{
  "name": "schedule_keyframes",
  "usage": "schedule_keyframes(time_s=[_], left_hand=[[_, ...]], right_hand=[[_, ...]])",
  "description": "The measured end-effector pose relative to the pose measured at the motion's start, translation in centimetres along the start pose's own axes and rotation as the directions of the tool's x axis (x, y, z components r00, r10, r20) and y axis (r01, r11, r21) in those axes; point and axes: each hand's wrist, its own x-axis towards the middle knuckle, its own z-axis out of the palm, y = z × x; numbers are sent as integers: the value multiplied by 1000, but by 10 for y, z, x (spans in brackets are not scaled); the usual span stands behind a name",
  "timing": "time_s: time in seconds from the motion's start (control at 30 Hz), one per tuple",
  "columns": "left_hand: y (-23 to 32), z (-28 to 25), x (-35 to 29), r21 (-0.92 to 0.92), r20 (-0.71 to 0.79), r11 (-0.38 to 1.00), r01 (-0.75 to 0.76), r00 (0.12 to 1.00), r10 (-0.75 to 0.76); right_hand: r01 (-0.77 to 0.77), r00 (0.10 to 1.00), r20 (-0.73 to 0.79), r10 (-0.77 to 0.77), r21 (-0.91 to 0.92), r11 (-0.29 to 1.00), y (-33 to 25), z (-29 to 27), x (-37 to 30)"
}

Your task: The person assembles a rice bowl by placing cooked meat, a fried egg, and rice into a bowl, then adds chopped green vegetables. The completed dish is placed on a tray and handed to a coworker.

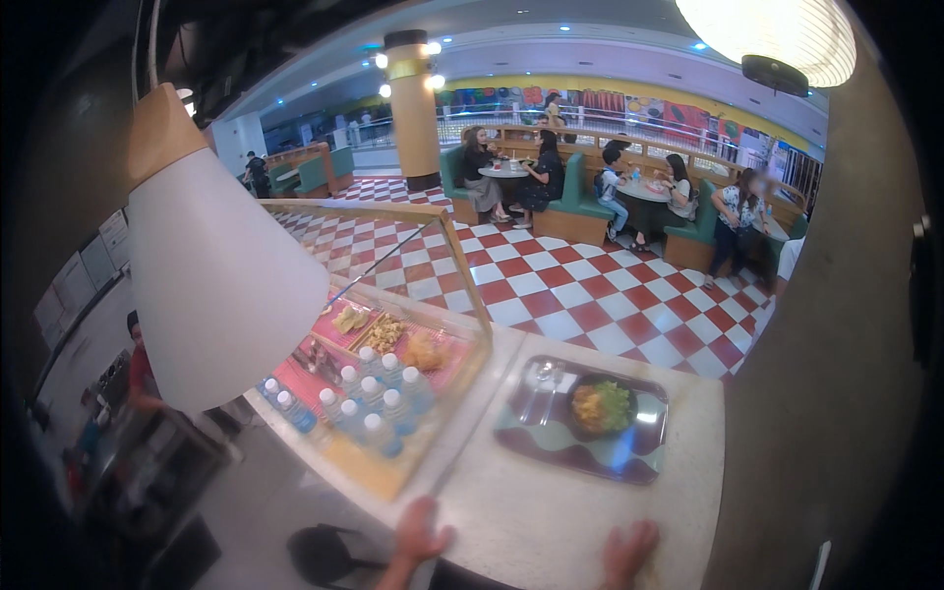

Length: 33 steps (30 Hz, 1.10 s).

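Observation:
My left hand (422,532) rests at the near edge of the white counter (531,521), by the corner of a glass display case (457,265). Its thumb stands apart from the fingers, and it holds nothing. Further right, my right hand (629,551) is on or just over the counter, fingers apart and holding nothing; both hands are slightly blurred. Beyond them lies a patterned purple and green tray (531,444). On the tray are a dark bowl of food (602,406) with green and orange-brown toppings, and a spoon and fork (547,393) to its left.
Several capped water bottles (372,393) and food trays (385,334) stand in the case. A white lampshade (221,275) hangs close at left, a lantern (787,44) upper right. A dark stool (324,553) is below. Diners sit in green booths (575,202); a person (143,369) stands left.

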Motion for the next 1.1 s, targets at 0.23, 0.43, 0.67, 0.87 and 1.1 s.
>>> schedule_keyframes(time_s=[0.23,0.43,0.67,0.87,1.1], left_hand=[[-3,0,-4,53,-19,999,-7,1000,8],[-3,3,0,49,-24,999,-12,1000,13],[2,4,-2,29,-15,999,28,1000,-28],[-2,-3,-4,4,-1,999,37,999,-37],[1,7,5,2,21,1000,8,1000,-9]], right_hand=[[38,998,-40,-38,-20,999,2,2,-3],[58,997,-43,-59,-20,998,-6,-10,4],[81,996,-28,-82,-51,995,-15,-16,9],[112,988,22,-155,590,799,-135,-138,144],[785,392,-439,-809,617,45,-276,-321,243]])
